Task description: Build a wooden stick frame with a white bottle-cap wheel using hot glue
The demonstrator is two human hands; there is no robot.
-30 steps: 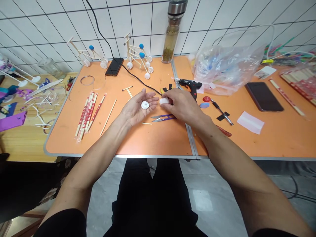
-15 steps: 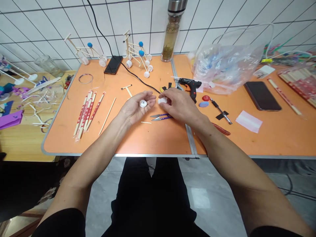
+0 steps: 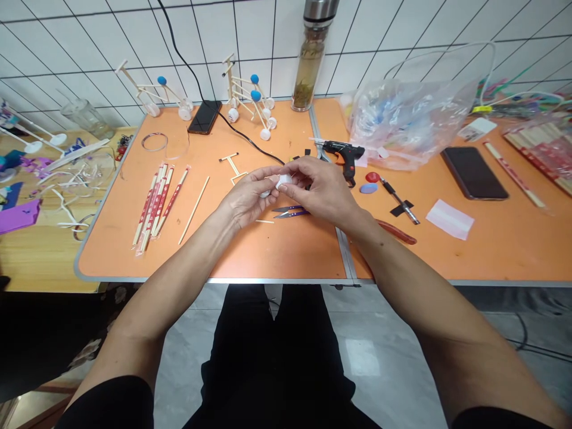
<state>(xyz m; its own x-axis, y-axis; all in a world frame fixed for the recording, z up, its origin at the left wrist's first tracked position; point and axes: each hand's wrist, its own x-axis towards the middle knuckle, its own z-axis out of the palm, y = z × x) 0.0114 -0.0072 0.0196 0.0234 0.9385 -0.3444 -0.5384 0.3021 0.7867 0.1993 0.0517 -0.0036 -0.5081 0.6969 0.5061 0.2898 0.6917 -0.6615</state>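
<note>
- Working over orange desk (image 3: 268, 256), both grips together at its middle
- Noting black glue gun (image 3: 344, 154) farther back, purple thread snips (image 3: 290, 211) nearer
- Left grip (image 3: 246, 199) closed on small white cap (image 3: 266, 193), partly hidden
- Right grip (image 3: 319, 190) clamped on white plastic piece (image 3: 283, 182), just beside cap

Just above the purple-handled thread snips (image 3: 291, 211), my right hand (image 3: 322, 190) pinches a white plastic cap (image 3: 284, 182) in its fingertips, held up off the bench. The cap looks rounded and smooth, and my fingers hide much of it, so I can't make out its full shape. Also above the snips, slightly to their left, my left hand (image 3: 245, 199) curls around a second small white piece (image 3: 266, 193). Only its edge shows past my fingers. The two pieces sit close together, nearly touching, between my hands.
</note>
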